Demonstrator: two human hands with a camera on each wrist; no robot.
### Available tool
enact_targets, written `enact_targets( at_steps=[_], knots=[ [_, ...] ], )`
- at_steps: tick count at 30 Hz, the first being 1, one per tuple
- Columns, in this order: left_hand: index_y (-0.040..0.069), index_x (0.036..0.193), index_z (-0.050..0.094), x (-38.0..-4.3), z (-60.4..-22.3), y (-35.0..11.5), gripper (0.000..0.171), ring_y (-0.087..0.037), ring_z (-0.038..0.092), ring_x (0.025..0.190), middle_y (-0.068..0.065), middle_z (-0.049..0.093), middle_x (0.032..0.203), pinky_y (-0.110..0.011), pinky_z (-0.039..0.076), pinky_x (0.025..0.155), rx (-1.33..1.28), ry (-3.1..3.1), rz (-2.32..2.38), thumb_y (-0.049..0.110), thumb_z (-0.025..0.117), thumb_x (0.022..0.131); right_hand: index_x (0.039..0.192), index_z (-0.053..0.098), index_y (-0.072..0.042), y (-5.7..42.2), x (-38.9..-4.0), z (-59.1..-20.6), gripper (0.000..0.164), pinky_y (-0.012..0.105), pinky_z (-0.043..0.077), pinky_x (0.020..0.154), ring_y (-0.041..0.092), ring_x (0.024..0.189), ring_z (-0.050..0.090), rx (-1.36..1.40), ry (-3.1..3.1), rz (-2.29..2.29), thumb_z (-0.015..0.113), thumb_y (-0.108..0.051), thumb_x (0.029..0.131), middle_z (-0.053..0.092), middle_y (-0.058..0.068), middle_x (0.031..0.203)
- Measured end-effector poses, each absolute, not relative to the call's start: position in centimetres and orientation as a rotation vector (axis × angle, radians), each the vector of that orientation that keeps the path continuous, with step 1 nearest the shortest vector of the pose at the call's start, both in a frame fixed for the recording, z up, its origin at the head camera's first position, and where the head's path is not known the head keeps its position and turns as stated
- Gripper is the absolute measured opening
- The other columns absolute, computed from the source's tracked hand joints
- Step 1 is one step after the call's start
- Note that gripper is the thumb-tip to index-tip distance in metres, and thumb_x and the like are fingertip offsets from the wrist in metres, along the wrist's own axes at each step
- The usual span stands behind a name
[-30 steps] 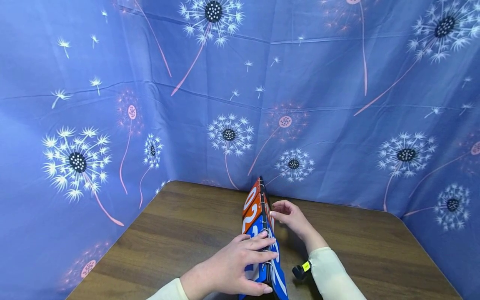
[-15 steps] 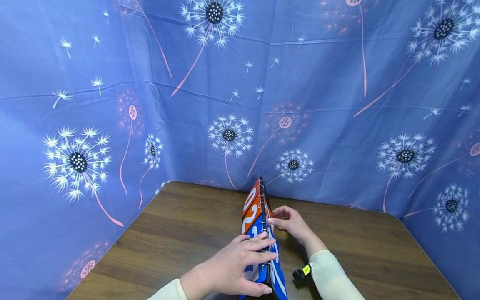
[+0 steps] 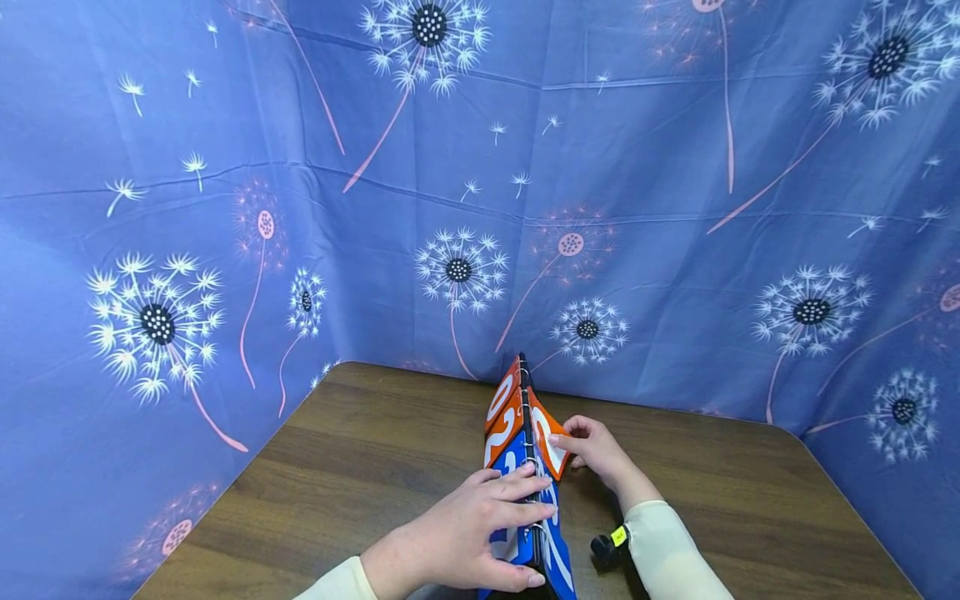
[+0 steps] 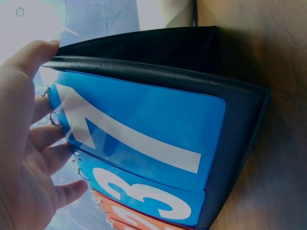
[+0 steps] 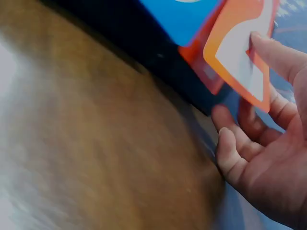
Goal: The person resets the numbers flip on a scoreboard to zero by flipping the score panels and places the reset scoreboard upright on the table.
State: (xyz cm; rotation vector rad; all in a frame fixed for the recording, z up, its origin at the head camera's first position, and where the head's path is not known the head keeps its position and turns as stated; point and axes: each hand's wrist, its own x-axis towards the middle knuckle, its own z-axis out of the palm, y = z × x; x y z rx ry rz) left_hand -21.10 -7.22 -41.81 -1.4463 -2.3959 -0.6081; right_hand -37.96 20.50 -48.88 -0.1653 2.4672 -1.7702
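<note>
A black tabletop flip scoreboard (image 3: 527, 410) stands like a tent, with number cards on metal rings along its ridge. My left hand (image 3: 483, 525) rests across the ridge at the near end, fingers spread over it and thumb at the end corner. Below that hand, in the left wrist view, a blue card (image 4: 158, 124) with a white digit lies against the black cover (image 4: 244, 112). My right hand (image 3: 596, 454) pinches the lower edge of an orange card (image 5: 235, 52) with a white digit, lifted away from the scoreboard's right face. Another orange card (image 5: 211, 79) lies behind it.
The scoreboard stands on a brown wood-grain table (image 3: 360, 433). Blue dandelion-print cloth (image 3: 360, 275) hangs behind the table and at both sides. A small black device (image 3: 604, 550) with a yellow label sits by the right sleeve.
My right hand has come down slightly and pulled the orange card out to the right, so its white digit now shows. The left hand has stayed put.
</note>
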Motion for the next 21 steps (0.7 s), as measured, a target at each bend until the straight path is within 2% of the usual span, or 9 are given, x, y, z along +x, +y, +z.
enact_targets(
  at_steps=[3,8,14,17,21],
  knots=[
    [0.024,0.152,0.066,-21.1,-41.8,-7.2,0.067,-0.025,0.041,0.159,0.004,0.049,0.166,-0.056,0.042,0.116,-1.454,-2.412,-0.617,0.063,0.060,0.097,0.104,0.062,-0.002,21.4,-38.2,-48.8,0.033,0.032,0.054,0.061,0.019,0.076,0.062,-0.139,2.340,-1.863,0.079,-0.028,0.094,0.064,0.007,0.095],
    [0.024,0.151,0.066,-21.1,-41.8,-7.2,0.067,-0.026,0.041,0.159,0.004,0.049,0.166,-0.057,0.042,0.116,-1.455,-2.408,-0.628,0.063,0.061,0.097,0.106,0.058,-0.006,22.6,-38.4,-47.8,0.028,0.030,0.059,0.062,0.016,0.069,0.070,-0.088,2.120,-2.068,0.074,-0.028,0.098,0.070,0.005,0.089],
    [0.023,0.150,0.067,-21.1,-41.9,-7.2,0.067,-0.025,0.043,0.158,0.003,0.051,0.165,-0.056,0.043,0.115,-1.443,-2.380,-0.613,0.063,0.062,0.096,0.103,0.063,-0.015,23.7,-37.7,-45.4,0.014,0.027,0.060,0.062,0.012,0.068,0.073,-0.116,1.924,-2.260,0.066,-0.028,0.104,0.073,0.000,0.086],
    [0.024,0.152,0.065,-21.1,-41.9,-7.3,0.067,-0.025,0.041,0.159,0.005,0.048,0.167,-0.057,0.042,0.116,-1.449,-2.416,-0.652,0.062,0.061,0.097,0.113,0.065,-0.017,23.9,-37.2,-44.2,0.014,0.029,0.062,0.066,0.013,0.073,0.077,-0.215,1.826,-2.328,0.061,-0.029,0.107,0.076,0.001,0.092],
    [0.025,0.153,0.064,-21.0,-41.8,-7.4,0.067,-0.026,0.040,0.159,0.005,0.047,0.167,-0.058,0.042,0.116,-1.451,-2.431,-0.661,0.063,0.060,0.098,0.133,0.061,-0.012,24.0,-36.4,-42.8,0.028,0.038,0.064,0.079,0.019,0.088,0.082,-0.530,1.593,-2.413,0.048,-0.023,0.112,0.079,0.006,0.108]
  ],
)
